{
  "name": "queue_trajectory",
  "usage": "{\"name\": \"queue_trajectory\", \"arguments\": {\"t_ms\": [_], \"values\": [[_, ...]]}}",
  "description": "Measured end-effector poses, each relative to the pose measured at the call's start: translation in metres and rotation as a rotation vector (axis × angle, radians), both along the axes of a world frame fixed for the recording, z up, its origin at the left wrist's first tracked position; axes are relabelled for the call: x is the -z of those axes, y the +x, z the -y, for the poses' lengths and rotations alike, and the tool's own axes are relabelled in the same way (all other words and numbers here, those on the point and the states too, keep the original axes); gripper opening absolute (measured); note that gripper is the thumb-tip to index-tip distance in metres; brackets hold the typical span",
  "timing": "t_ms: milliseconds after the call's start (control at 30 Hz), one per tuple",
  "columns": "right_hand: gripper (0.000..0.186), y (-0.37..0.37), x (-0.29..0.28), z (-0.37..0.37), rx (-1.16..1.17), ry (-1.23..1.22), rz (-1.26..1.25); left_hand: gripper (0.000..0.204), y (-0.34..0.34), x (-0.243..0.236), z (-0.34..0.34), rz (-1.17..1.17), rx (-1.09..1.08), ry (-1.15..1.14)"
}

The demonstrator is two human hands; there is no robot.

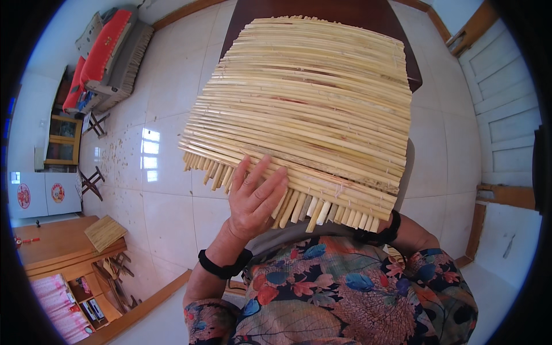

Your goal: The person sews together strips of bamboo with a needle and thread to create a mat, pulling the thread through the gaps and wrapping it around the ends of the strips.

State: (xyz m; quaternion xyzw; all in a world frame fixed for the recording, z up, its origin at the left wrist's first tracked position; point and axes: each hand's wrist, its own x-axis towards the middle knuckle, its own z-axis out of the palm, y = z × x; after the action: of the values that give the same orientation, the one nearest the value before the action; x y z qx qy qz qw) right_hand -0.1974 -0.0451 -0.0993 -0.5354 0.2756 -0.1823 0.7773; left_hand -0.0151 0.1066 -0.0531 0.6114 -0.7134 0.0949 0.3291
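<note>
A wide mat of pale straw-coloured reed stalks (310, 103) spreads in front of me, its far part over a dark red-brown table (253, 12). The long stalks run side to side, tied by thin thread. Below its near edge stick out short cut stalk ends (302, 208) set crosswise. On the near left edge lies my left hand (253, 195), fingers stretched out and slightly apart on the stalks; its thumb is not clearly seen. My right forearm reaches to the mat's near right corner, where the mat hides my right hand.
Stalk scraps litter the tiled floor (167, 121) at left. A sofa with a red cover (109, 43) stands far left, with folding stools (92, 183) nearer. Another reed piece (105, 233) rests by a wooden cabinet (54, 241). A white door (506, 98) is at right.
</note>
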Motion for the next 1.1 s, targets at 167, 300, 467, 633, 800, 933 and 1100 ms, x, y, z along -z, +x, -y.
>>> {"name": "queue_trajectory", "arguments": {"t_ms": [167,300,467,633,800,933,1100], "values": [[0.033,0.008,0.000,0.000,0.008,0.016,0.011,0.030,0.000,0.001,0.001,-0.017,-0.012,-0.009],[0.032,0.010,-0.001,-0.001,0.012,0.024,0.015,0.030,0.001,0.003,0.002,-0.032,0.002,-0.016],[0.032,0.011,-0.001,-0.001,0.018,0.032,0.018,0.029,0.003,0.006,0.002,-0.042,-0.005,-0.018],[0.032,0.012,0.000,-0.001,0.025,0.040,0.022,0.027,0.005,0.007,0.006,-0.046,0.002,-0.053],[0.031,0.013,-0.001,-0.002,0.027,0.058,0.030,0.028,0.004,0.010,0.006,-0.070,-0.005,-0.049],[0.031,0.014,0.000,-0.002,0.036,0.081,0.031,0.029,0.005,0.013,0.007,-0.085,-0.012,-0.063],[0.031,0.013,0.001,-0.003,0.069,0.158,0.044,0.033,0.006,0.018,0.010,-0.085,0.001,-0.074]]}}
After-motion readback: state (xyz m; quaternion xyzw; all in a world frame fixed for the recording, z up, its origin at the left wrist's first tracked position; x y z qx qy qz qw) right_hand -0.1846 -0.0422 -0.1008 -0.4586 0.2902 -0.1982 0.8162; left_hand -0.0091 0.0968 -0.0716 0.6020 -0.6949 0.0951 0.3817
